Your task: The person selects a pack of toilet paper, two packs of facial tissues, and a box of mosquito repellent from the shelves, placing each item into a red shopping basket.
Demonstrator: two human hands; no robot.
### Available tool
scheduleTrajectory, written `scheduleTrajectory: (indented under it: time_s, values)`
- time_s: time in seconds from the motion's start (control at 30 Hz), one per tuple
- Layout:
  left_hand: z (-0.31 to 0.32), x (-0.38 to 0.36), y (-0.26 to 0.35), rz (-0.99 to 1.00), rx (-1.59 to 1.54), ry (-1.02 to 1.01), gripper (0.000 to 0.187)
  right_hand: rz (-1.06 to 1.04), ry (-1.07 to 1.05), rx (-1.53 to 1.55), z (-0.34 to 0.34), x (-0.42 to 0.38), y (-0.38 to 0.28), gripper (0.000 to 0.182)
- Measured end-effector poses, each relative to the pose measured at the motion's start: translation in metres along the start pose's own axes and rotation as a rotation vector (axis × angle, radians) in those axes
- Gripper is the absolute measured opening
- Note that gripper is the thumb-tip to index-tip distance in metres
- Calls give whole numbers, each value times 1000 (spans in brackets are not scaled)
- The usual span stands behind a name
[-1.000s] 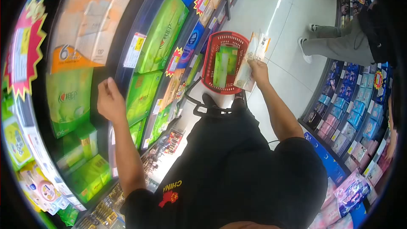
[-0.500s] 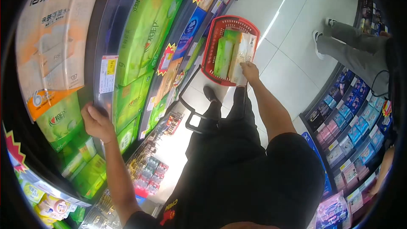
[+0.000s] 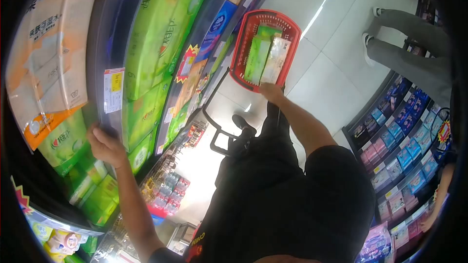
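A red shopping basket (image 3: 288, 23) stands on the floor ahead of me, with a green tissue pack (image 3: 256, 58) and a pale tissue pack (image 3: 276, 60) lying in it. My right hand (image 3: 271, 92) hovers at the basket's near rim, just off the pale pack, holding nothing. My left hand (image 3: 105, 145) rests on the edge of a shelf (image 3: 100, 68) on my left, next to green tissue packs (image 3: 68, 139). The basket's black handle (image 3: 217, 131) sticks out toward my feet.
Shelves on the left carry large green (image 3: 161, 29) and orange-white (image 3: 46, 53) tissue packs with price tags. Another shelf (image 3: 390, 151) of small blue and pink packs runs on the right. Another person's legs (image 3: 404, 44) stand in the aisle beyond the basket.
My right hand brought the pale pack down into the basket and let go of it. My left hand dropped from mid-air onto the shelf edge.
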State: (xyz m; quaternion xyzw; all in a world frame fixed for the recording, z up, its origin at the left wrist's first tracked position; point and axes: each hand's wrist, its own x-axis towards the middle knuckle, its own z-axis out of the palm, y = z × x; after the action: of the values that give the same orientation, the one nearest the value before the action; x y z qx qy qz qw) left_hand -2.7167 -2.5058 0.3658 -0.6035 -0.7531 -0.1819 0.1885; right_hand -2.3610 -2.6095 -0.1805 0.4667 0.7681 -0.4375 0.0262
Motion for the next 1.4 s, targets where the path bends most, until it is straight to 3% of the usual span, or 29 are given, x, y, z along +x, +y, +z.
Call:
scheduleTrajectory:
  time_s: [0.1,0.13,0.17,0.2,0.23,0.3,0.33,0.37,0.43,0.53,0.67,0.77,0.87,0.97,1.1,1.17,1.3,1.4]
  values:
    - [-2,1,7,-5,18,-15,29,125,-177,133,-30,-37,-63,31]
    - [-1,-1,4,1,38,-5,27,-70,-17,192,-16,-54,-75,31]
    - [-2,0,1,3,63,15,26,-291,-244,-70,12,-45,-74,30]
    - [-3,1,2,38,-3,20,24,-359,-385,-148,6,-50,-94,30]
    - [-8,4,10,40,35,14,21,-305,-288,289,11,-63,-100,38]
    - [-12,6,13,71,38,29,17,-144,-281,403,18,-81,-121,50]
    - [-14,7,13,77,22,44,16,-144,-519,330,1,-76,-120,56]
    - [-15,7,13,84,2,53,14,-86,-507,385,-50,-89,-135,62]
    - [-17,7,13,99,-16,75,14,58,-576,484,-53,-80,-119,70]
    - [-22,6,11,104,-35,65,14,327,-531,662,-103,-108,-129,81]
    - [-30,7,12,120,-62,96,13,299,-507,699,-126,-124,-137,87]
    - [-34,6,9,131,-90,101,14,121,-69,577,-75,-110,-116,96]
    - [-39,6,8,141,-97,99,14,314,-92,464,-142,-130,-162,94]
    - [-41,7,6,149,-138,113,14,565,29,488,-159,-136,-173,90]
    - [-43,6,-1,200,-185,80,14,584,197,488,-142,-140,-171,86]
    - [-41,5,-6,238,-200,54,14,433,155,331,-95,-132,-132,82]
    - [-38,3,-11,280,-215,33,17,574,210,463,-136,-152,-195,72]
    - [-40,1,-12,308,-213,34,19,595,273,464,-126,-151,-191,72]
